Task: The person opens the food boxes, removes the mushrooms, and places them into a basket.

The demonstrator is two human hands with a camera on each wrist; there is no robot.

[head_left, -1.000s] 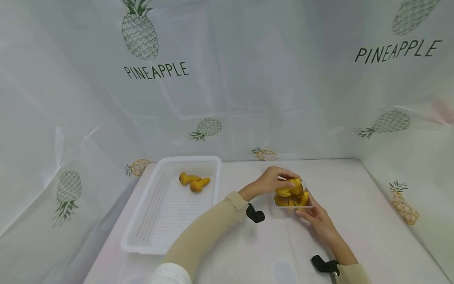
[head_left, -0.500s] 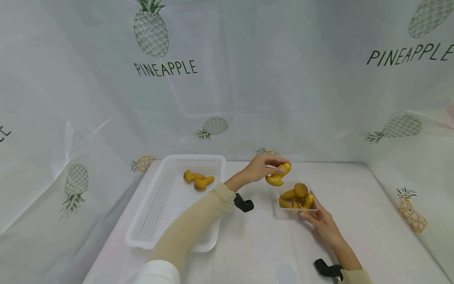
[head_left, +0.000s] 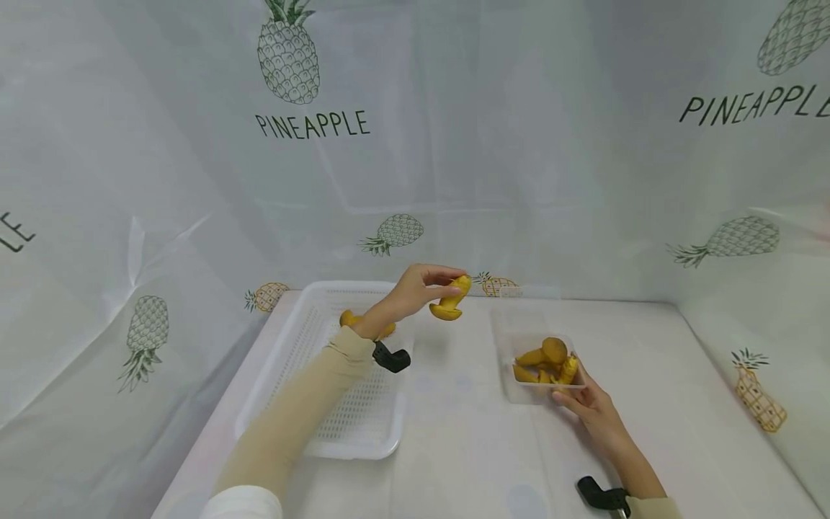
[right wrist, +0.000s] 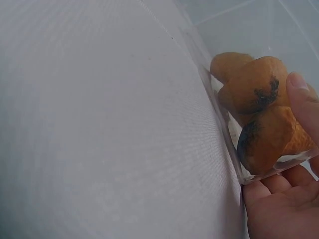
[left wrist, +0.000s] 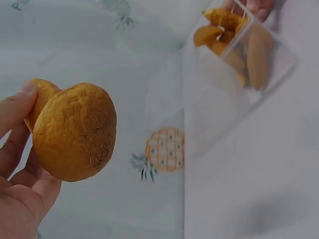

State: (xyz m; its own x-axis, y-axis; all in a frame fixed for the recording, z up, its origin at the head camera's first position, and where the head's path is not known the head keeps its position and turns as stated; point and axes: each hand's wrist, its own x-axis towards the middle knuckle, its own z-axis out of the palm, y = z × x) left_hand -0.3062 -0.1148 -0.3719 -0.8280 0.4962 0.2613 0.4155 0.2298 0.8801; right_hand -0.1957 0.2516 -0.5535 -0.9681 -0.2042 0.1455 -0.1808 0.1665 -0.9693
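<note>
My left hand [head_left: 415,290] pinches a yellow-brown mushroom [head_left: 456,297] by its stem, in the air between the white basket and a clear plastic box [head_left: 530,396]. The left wrist view shows the round cap of this mushroom [left wrist: 79,134] close up, with dark specks on one side. My right hand [head_left: 598,419] grips the near right corner of the box, thumb on one side and fingers under it in the right wrist view. Several mushrooms [head_left: 553,351] lie inside the box; two caps [right wrist: 266,139] show dark patches.
A white perforated basket [head_left: 382,450] stands on the left of the white-covered table [head_left: 467,447]. Mushrooms [head_left: 350,318] lie in it, partly hidden by my left forearm. A pineapple-print sheet [head_left: 519,158] hangs behind and at the sides.
My left hand has lifted the mushroom out of the clear box and moved left, towards the basket. My right hand keeps its hold on the box.
</note>
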